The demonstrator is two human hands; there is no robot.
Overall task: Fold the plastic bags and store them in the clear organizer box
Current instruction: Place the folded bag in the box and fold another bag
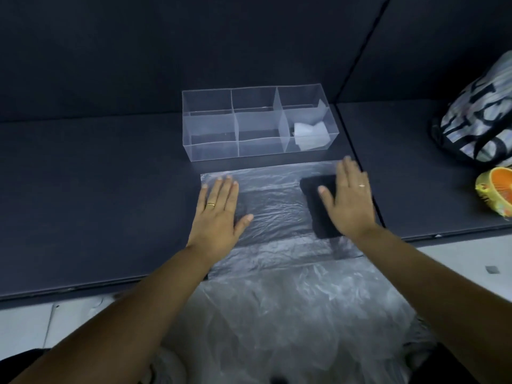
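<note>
A large clear plastic bag (274,206) lies spread flat on the dark table and hangs over the near edge toward me. My left hand (219,210) presses flat on its left side, fingers straight. My right hand (349,198) lies flat on the bag's right side, partly over a dark square patch (318,198); whether that patch is on or under the bag I cannot tell. Behind the bag stands the clear organizer box (257,123) with several compartments. A folded white bag (310,134) sits in its front right compartment.
A striped black-and-white tote bag (476,117) lies at the far right, with an orange and yellow round object (496,192) in front of it. A dark wall rises behind the box. The table's near edge (83,286) runs across the lower left.
</note>
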